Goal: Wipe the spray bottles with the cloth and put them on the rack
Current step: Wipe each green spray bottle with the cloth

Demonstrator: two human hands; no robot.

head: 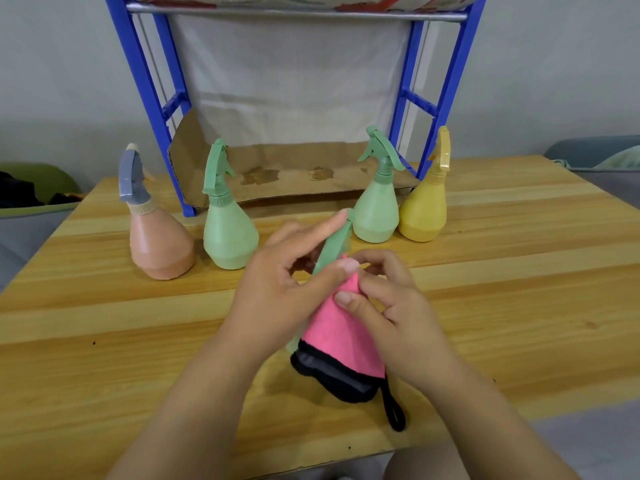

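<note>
A green spray bottle (333,245) stands in the middle of the wooden table (104,341), mostly hidden by a pink cloth (341,332) with a black edge wrapped around its body. My left hand (287,289) holds the bottle near its trigger head, index finger stretched out. My right hand (388,306) presses the cloth against the bottle's neck with curled fingers. Behind stand a peach bottle (159,244) with a grey head, two green bottles (228,233) (375,209) and a yellow bottle (424,209). The blue rack (145,81) stands at the table's far edge.
A stained cardboard sheet (294,174) lines the rack's bottom shelf. A patterned fabric lies on the upper shelf (298,1). The table's near edge runs just below my forearms. Grey and green soft items lie beyond the table's left and right sides.
</note>
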